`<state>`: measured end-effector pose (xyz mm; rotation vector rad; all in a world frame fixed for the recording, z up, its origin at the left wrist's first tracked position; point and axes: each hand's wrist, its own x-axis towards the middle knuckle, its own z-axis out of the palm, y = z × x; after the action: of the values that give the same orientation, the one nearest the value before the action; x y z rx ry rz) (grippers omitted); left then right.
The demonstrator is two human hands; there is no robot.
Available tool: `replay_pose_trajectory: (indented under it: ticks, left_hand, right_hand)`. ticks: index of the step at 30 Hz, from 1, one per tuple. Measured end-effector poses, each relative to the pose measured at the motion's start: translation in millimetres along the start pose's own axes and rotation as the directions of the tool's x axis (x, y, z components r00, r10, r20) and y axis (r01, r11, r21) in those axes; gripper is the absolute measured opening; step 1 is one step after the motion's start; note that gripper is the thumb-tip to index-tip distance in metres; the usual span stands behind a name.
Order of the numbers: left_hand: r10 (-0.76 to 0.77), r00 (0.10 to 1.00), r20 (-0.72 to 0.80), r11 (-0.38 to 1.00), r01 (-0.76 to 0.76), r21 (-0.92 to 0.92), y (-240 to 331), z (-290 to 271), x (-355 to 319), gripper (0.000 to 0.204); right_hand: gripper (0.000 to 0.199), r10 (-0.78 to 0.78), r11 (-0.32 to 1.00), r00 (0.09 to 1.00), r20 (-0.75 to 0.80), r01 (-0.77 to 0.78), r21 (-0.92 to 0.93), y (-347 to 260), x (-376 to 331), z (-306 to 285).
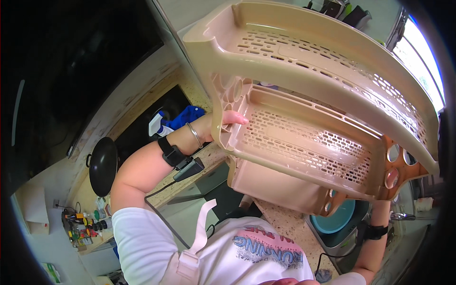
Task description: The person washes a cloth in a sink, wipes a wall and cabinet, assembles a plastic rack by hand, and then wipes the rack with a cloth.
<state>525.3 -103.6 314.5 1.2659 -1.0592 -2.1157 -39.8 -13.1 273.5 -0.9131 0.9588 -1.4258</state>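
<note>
A beige plastic tiered storage rack (285, 70) with slotted trays is held up in front of me, tilted, filling the upper right. My left hand (232, 118) grips its left side panel beside the middle tray (285, 135); the thumb shows inside the panel, while the other fingers are mostly hidden. At the opposite side panel, my right hand (392, 178) supports the rack from below and outside. Only part of it shows through a round hole, with the wrist beneath. Under the middle tray is a further solid beige section (275, 185).
A teal basin (335, 218) sits in the sink at lower right, near a faucet (403, 216). On the left counter are a black wok (103, 166), a spray bottle (156, 124) and a blue cloth (187, 115). Bottles and jars (83, 228) crowd the far left.
</note>
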Motion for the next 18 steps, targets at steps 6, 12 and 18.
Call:
replay_pose_trajectory:
  ticks: [6, 12, 18]
  left_hand:
    - [0.235, 0.972, 0.012, 0.972, -0.235, 0.007, 1, 23, -25, 0.038]
    - [0.482, 0.876, 0.000, 0.863, -0.475, -0.171, 13, 65, -57, 0.036]
    - [0.817, 0.556, 0.152, 0.495, -0.811, 0.311, 5, 79, -81, 0.038]
  right_hand:
    - [0.052, 0.000, 0.999, 1.000, 0.003, 0.000, 0.042, 18, -3, 4]
    - [0.046, -0.127, 0.978, 0.977, 0.173, 0.152, -0.146, -26, -21, 42]
    - [0.047, -0.229, 0.958, 0.971, -0.073, 0.238, 0.159, -28, -48, 32]
